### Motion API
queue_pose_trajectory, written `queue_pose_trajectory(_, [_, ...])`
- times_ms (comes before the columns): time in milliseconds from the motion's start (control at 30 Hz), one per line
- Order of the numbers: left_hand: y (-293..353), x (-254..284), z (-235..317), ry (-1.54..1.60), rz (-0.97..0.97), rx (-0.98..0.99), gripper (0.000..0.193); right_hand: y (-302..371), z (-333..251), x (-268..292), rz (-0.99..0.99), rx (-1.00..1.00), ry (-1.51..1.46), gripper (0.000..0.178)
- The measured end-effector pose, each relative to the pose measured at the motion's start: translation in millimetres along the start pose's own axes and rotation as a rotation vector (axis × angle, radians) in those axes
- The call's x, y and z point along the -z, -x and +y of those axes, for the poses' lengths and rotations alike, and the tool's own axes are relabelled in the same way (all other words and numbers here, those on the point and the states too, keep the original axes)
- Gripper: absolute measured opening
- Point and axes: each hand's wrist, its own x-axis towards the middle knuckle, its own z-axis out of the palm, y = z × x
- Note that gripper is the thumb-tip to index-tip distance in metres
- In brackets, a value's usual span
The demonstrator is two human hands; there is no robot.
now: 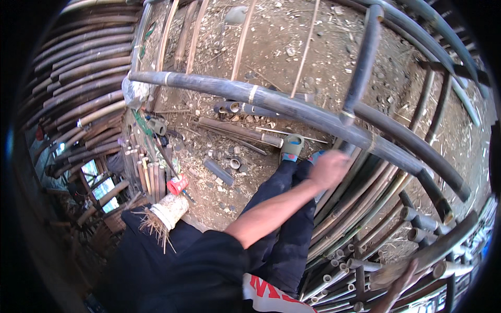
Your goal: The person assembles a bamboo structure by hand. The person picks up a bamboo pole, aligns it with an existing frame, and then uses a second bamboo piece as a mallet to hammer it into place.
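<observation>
Left hand [331,169] blurred mid-frame near long pole [297,110]; right hand [409,277] lower right by thick pole [441,247]; can't tell grips. Steady handling likely best.

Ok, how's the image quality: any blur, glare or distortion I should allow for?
In the head view: the left hand is blurred, finger detail lost; the right hand looks soft; the bright patch at left is washed out; the long grey pole looks bowed, probably partly fisheye distortion; corners go black.
</observation>
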Motion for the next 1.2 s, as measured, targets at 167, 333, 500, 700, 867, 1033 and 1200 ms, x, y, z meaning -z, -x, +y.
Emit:
queue_pose_trajectory(167, [95.6, 158.4, -242.5, -0.747, -0.101, 0.829, 0.039, 107.4, -5.2, -51.4, -0.351, -0.015, 0.324, 0.078])
queue_pose_trajectory(333, [88.8, 189.6, -369.2, -1.099, -0.192, 0.595, 0.048, 139.3, -13.5, -111.1, -0.831, 0.065, 0.832, 0.081])
queue_pose_trajectory(500, [59.2, 198.0, -447.3, -1.167, -0.470, 0.291, 0.054, 146.1, -15.8, -138.5, -1.017, 0.095, 1.035, 0.084])
queue_pose_trajectory(700, [20.3, 225.9, -402.9, -0.988, -0.556, 0.197, 0.066, 141.7, 12.6, -107.5, -0.842, -0.068, 0.934, 0.101])
queue_pose_trajectory(867, [23.9, 268.5, -290.1, -0.772, -0.685, 0.195, 0.080, 156.5, 19.9, -86.8, -0.764, -0.146, 0.741, 0.092])
queue_pose_trajectory(1033, [-17.8, 282.6, -79.2, -0.674, -0.420, 0.043, 0.072, 168.7, -8.9, -76.7, -0.691, -0.173, 0.478, 0.091])
queue_pose_trajectory(1200, [-98.3, 263.4, 135.2, -0.461, -0.427, 0.019, 0.069, 162.6, -28.5, -81.8, -0.649, -0.208, 0.278, 0.092])
